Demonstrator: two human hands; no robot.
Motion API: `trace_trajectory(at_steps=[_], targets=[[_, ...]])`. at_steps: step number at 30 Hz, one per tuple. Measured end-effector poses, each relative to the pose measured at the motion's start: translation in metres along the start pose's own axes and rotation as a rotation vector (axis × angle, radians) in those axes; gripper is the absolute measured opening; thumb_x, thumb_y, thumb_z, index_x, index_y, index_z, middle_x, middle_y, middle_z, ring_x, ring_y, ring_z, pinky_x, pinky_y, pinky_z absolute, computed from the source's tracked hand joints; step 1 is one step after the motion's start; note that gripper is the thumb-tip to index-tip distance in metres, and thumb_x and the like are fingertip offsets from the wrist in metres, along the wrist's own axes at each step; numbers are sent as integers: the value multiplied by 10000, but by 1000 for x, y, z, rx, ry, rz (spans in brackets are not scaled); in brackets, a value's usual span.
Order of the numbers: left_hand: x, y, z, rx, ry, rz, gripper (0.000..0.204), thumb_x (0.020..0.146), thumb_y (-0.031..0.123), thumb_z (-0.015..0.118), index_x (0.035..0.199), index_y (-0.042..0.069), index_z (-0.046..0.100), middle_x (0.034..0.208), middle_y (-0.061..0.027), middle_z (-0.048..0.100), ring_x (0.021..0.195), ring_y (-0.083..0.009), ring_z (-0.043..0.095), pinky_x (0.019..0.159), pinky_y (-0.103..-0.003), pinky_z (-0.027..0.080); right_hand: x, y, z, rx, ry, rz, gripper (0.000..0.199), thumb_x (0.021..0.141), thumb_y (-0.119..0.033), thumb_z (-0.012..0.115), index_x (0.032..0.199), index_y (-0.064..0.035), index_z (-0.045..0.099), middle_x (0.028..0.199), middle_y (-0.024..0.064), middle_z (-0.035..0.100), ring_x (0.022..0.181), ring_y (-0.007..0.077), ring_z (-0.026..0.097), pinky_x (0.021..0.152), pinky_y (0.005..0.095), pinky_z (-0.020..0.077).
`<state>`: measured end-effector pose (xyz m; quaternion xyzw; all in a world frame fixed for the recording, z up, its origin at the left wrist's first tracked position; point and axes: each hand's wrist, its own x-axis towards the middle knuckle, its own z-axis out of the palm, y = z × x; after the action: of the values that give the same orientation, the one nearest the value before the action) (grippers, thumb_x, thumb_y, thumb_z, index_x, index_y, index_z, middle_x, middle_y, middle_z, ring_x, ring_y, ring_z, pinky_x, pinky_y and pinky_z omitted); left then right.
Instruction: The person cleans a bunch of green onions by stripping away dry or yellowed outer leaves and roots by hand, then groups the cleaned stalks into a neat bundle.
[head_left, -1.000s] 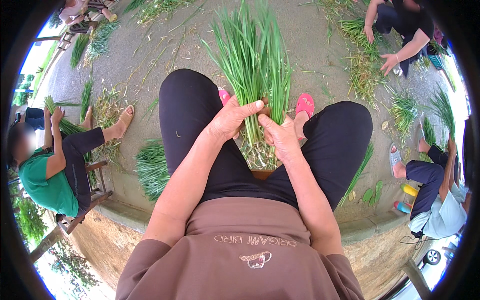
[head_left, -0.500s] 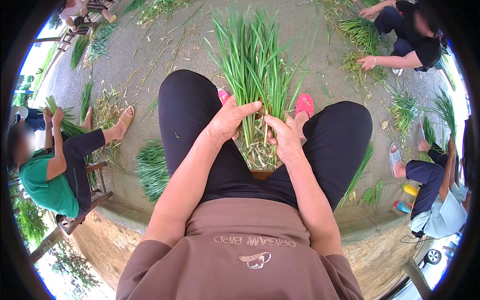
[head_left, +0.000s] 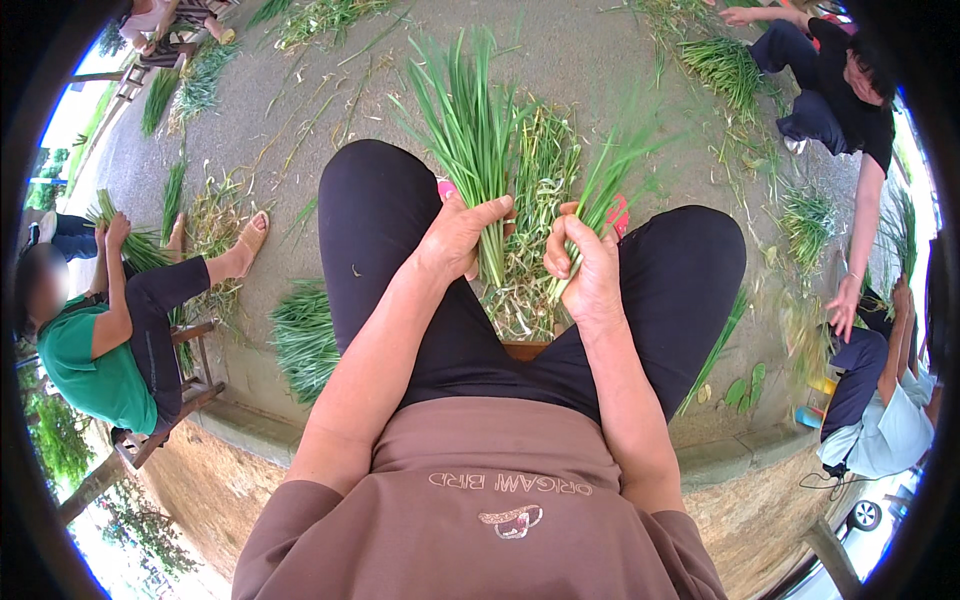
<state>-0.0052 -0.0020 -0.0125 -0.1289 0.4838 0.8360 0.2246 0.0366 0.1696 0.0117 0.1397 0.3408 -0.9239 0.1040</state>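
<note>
My left hand (head_left: 455,238) is closed round a thick bunch of green chives (head_left: 468,125), its long leaves pointing up and away from me and the pale stem ends below my thumb. A thinner bunch of chives (head_left: 610,175) is in my right hand (head_left: 588,262), gripped near the stems and tilted to the right, its leaf tips blurred by motion. The two bunches are apart. On the ground between my feet lies a heap of loose leaves and pale trimmings (head_left: 546,185), partly seen between my hands.
More chives (head_left: 305,338) lie beside my left knee. A person in green (head_left: 85,355) sits at the left handling chives. At the right, a person in black (head_left: 835,95) reaches an arm toward a person in light blue (head_left: 885,430). Chive piles (head_left: 722,72) and scraps are strewn about.
My right hand has moved right, away from my left, taking a thinner bunch of chives with it. At the right, the person in black has stretched an arm toward the near side.
</note>
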Motion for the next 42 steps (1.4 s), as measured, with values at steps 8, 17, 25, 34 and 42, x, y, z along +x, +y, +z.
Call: trace_trajectory(at_steps=[8,17,25,34,42], targets=[[-13,12,20,-97,-156,-6,301,862,131,645,1133,59,535,968,-41,602,829,-146,584,740,-308,510,-2,20,3,-406,-68,52,189,802,-101,706,925,-71,567,682,-32,519,506,41,455,412,182,338],[-16,12,17,-56,-238,-22,320,885,189,624,1162,60,526,960,-34,589,829,-139,551,754,-303,481,-1,27,4,-579,-95,-61,272,785,-10,671,1033,-11,558,894,12,577,791,85,546,707,236,466],[-14,14,17,-55,-222,4,363,863,99,620,1195,54,482,1029,-64,603,909,-171,593,762,-324,511,-3,21,5,-539,-49,6,228,835,-114,619,1039,-33,556,753,-39,510,581,35,437,515,199,348],[-5,3,12,135,-182,122,431,801,83,697,1182,52,496,1037,-43,616,884,-136,607,770,-290,514,1,20,1,-525,-13,67,186,861,-222,648,961,-92,559,683,-53,486,480,20,391,419,180,288],[-1,2,1,32,-145,9,266,878,241,630,1051,53,554,895,-46,602,731,-147,577,637,-327,518,0,8,-3,-96,-195,188,203,879,-199,633,1004,-45,588,722,-2,562,560,72,491,461,192,359]])
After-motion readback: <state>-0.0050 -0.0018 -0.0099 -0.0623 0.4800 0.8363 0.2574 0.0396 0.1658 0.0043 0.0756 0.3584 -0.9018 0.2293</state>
